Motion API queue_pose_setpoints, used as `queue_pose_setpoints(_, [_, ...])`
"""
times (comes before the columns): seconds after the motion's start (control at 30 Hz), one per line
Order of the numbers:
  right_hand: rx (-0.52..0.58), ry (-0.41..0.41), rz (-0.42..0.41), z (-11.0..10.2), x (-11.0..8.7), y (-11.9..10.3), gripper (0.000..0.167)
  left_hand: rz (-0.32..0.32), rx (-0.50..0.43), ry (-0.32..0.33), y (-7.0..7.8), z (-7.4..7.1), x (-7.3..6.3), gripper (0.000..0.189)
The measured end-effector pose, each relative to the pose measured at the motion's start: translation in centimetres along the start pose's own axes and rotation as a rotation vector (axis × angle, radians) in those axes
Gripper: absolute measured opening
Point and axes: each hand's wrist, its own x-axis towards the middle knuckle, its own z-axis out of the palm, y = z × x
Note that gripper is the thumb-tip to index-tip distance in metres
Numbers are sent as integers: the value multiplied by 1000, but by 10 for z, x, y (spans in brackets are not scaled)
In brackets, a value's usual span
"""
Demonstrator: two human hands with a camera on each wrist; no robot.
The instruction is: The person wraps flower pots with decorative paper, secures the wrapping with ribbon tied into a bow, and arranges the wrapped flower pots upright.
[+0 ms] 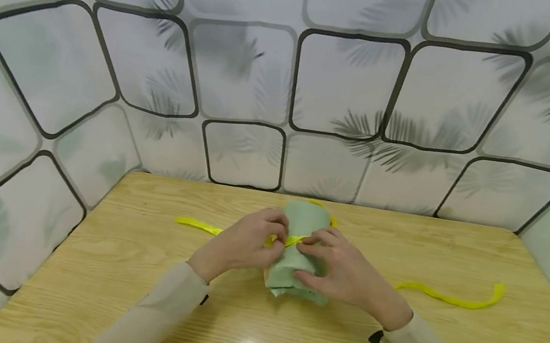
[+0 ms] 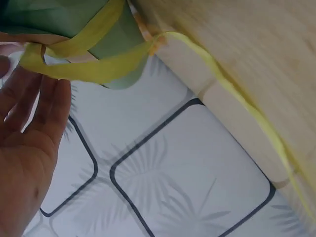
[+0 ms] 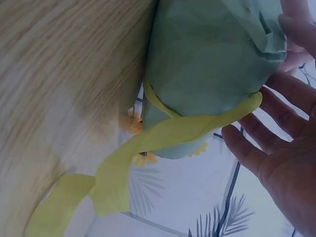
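In the head view a rolled bundle of pale green paper (image 1: 305, 217) lies on the wood-grained bench (image 1: 218, 339), near its far edge, with its crumpled end toward the person. A yellow ribbon (image 1: 293, 241) crosses its middle; one tail runs out to the left, and a length of yellow shows beyond the right forearm. The left hand (image 1: 247, 240) pinches the ribbon at the bundle's left side, fingers curled. The right hand (image 1: 343, 267) has bent fingertips touching the ribbon and its thumb on the paper (whether it truly grips the strip, I cannot tell). Behind stands a pale wall covering (image 1: 345, 86) with dark rounded outlines and leaf shapes. From the left wrist, the ribbon folds back at the left fingertips, and its long tail trails away over the bench. From the right wrist, the ribbon wraps the green paper and reaches the spread right fingers; orange-yellow flowers (image 3: 144, 158) show just beside the bundle, partly hidden by paper and ribbon.
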Motion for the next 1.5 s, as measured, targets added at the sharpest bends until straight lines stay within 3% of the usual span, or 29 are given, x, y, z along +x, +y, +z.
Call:
queue_pose_setpoints(0.1, [60, 5, 31, -3, 1, 1, 31, 23, 61, 0, 4, 0, 7, 25])
queue_pose_setpoints(0.23, [121, 52, 33, -2, 1, 6, 19, -23, 90, -40, 6, 1, 14, 23])
queue_pose_setpoints(0.37, [137, 161, 8, 3, -2, 14, 20, -75, 59, -44, 7, 2, 14, 17])
queue_pose_setpoints(0.5, [134, 235, 41, 5, -5, 19, 19, -122, -15, -39, 10, 0, 15, 7])
queue_pose_setpoints(0.63, [106, 219, 70, 7, -6, 22, 13, -62, 21, -35, 12, -1, 17, 19])
queue_pose_setpoints(0.77, [73, 196, 113, 8, -4, 21, 7, 0, 119, -20, 14, 0, 17, 17])
queue_pose_setpoints(0.97, [68, 190, 222, 11, 3, 16, 4, -55, 151, -23, 19, 4, 19, 13])
queue_pose_setpoints(1.1, [83, 199, 277, 12, 9, 14, 5, -91, 175, -13, 25, 6, 22, 21])
queue_pose_setpoints(1.2, [99, 200, 305, 12, 12, 13, 4, -150, 185, -15, 29, 7, 25, 21])
queue_pose_setpoints(1.33, [116, 208, 357, 13, 16, 12, 3, -229, 128, -15, 32, 8, 28, 20])
queue_pose_setpoints(1.4, [125, 214, 387, 13, 16, 12, 4, -231, 106, -6, 33, 9, 29, 23])
queue_pose_setpoints(1.5, [132, 214, 425, 13, 17, 11, 6, -182, 124, 16, 33, 10, 29, 24])
